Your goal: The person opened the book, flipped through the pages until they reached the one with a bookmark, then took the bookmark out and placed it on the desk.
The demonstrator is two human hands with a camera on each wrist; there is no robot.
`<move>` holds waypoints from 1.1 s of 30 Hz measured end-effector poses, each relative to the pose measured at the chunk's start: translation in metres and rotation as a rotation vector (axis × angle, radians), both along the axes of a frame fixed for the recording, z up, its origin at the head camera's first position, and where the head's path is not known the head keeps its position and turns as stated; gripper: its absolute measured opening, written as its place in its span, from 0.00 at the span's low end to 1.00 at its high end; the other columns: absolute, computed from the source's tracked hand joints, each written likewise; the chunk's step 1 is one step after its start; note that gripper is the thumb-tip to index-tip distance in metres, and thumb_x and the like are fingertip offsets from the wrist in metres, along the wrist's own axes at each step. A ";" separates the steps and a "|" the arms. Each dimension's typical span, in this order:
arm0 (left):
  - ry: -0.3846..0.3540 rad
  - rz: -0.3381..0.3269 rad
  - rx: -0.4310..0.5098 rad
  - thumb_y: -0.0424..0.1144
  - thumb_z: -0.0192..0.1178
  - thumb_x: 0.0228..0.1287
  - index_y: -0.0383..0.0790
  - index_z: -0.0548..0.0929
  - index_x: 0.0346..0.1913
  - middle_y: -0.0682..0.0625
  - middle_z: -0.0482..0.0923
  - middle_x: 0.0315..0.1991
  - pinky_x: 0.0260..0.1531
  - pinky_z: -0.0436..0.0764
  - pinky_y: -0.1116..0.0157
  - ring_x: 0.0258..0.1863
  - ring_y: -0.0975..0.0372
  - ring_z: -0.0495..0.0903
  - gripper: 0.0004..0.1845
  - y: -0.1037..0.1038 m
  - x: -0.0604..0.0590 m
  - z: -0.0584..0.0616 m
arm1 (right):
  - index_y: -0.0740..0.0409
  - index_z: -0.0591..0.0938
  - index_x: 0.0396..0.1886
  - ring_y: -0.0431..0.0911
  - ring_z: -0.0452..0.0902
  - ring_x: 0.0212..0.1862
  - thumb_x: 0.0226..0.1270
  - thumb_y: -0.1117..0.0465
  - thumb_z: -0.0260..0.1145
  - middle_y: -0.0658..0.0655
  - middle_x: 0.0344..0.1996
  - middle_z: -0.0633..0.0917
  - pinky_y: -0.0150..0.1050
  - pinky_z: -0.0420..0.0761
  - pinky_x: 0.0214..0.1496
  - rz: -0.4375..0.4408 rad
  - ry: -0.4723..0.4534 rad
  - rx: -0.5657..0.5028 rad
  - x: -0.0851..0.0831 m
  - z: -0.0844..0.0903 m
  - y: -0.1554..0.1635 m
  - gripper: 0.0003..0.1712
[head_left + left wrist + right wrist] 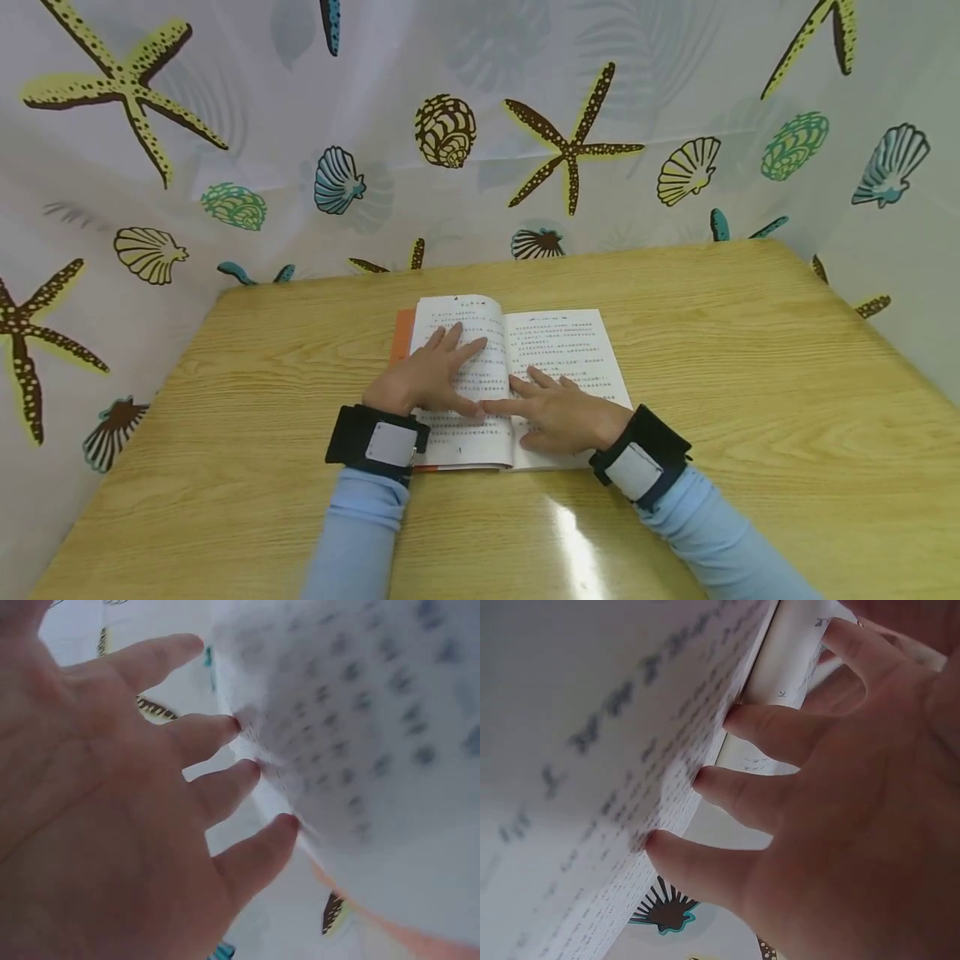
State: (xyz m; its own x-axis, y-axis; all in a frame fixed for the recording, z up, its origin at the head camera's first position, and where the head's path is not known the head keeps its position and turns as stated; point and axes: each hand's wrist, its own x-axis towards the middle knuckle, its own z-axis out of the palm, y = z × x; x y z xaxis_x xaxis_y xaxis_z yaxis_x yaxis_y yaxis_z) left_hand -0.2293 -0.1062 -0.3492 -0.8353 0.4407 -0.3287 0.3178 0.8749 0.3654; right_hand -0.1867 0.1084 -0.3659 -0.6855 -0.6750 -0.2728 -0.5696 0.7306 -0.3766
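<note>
An open book (555,342) lies flat on the wooden table, with printed text on both pages and an orange cover edge (402,333) showing at its left. My left hand (427,375) rests on the left page with fingers spread. On the right page lies my right hand (562,412), its index finger reaching across the centre fold close to the left thumb. In the left wrist view the left fingertips (255,769) touch the printed page (390,750). The right wrist view shows the right fingertips (705,780) on the other page (592,787).
The wooden table (750,375) extends on both sides of the book. Behind it hangs a white cloth (480,208) printed with starfish and shells. Black bands (375,442) with pale plates are strapped round both wrists, over light blue sleeves (356,533).
</note>
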 end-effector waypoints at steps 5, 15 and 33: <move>-0.099 0.049 -0.016 0.50 0.79 0.53 0.51 0.50 0.83 0.42 0.34 0.82 0.71 0.50 0.35 0.80 0.43 0.36 0.60 0.005 -0.001 -0.009 | 0.45 0.70 0.76 0.72 0.46 0.76 0.73 0.61 0.64 0.70 0.76 0.59 0.75 0.53 0.68 -0.001 -0.013 -0.012 0.001 0.001 -0.001 0.34; -0.118 0.059 -0.044 0.50 0.77 0.55 0.52 0.49 0.83 0.41 0.35 0.82 0.71 0.51 0.37 0.80 0.43 0.38 0.59 0.003 0.003 -0.010 | 0.47 0.65 0.79 0.68 0.48 0.77 0.74 0.61 0.64 0.71 0.76 0.58 0.70 0.58 0.70 -0.044 -0.052 -0.038 -0.002 0.000 0.002 0.37; -0.138 -0.005 -0.010 0.44 0.81 0.49 0.45 0.44 0.83 0.39 0.34 0.82 0.74 0.48 0.43 0.80 0.44 0.38 0.66 -0.011 0.003 -0.013 | 0.57 0.67 0.77 0.74 0.46 0.75 0.67 0.52 0.70 0.79 0.75 0.54 0.71 0.59 0.69 -0.360 -0.058 0.117 -0.015 0.007 0.043 0.42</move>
State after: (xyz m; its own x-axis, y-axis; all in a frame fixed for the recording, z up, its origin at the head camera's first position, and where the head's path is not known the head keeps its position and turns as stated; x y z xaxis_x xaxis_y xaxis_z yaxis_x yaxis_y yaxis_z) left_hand -0.2265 -0.1168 -0.3622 -0.7794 0.4412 -0.4449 0.2698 0.8772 0.3971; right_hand -0.2014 0.1509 -0.3592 -0.8543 -0.3557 -0.3790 -0.2490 0.9201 -0.3023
